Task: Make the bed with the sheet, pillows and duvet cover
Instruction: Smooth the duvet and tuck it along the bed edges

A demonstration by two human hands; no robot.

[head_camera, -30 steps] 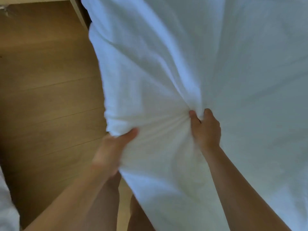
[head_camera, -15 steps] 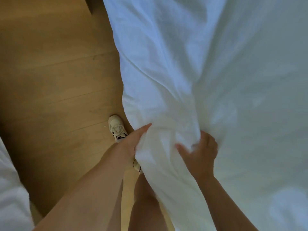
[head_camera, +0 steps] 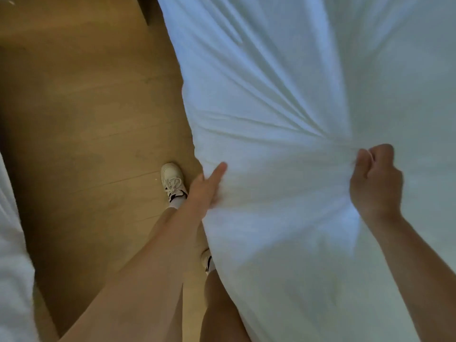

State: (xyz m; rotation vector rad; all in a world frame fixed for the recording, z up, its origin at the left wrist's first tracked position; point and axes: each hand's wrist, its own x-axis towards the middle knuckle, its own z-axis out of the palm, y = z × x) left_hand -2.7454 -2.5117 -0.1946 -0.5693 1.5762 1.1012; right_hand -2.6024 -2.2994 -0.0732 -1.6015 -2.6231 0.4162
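Head view, nearest first: your bare forearms reach forward, and beneath them one white sneaker point(head_camera: 206, 259) peeks out from under the hanging cloth. At the near left edge lies more white fabric point(head_camera: 12, 243); you cannot tell what piece it is.

Your left hand point(head_camera: 203, 192) holds the side edge of the white linen point(head_camera: 283, 119). The thumb lies straight on top and the other fingers are hidden under the fold, so it reads as a pinch. Your right hand point(head_camera: 375, 180) is curled into a fist around a bunch of the cloth, and creases fan out from that grip.

The linen is raised in front of you and fills the right half of the view, draping past your legs. Whether it is the sheet or the duvet cover is not clear, and no mattress or pillows show.

Beyond your left hand, a second sneaker point(head_camera: 171, 178) stands on the wooden floor point(head_camera: 86, 119), with a dark furniture edge point(head_camera: 145, 9) at the top.

Judging by this, the task is early or midway. The cloth is in hand and pulled taut, not yet laid flat, and spreading, tucking and pillows seem to be left.
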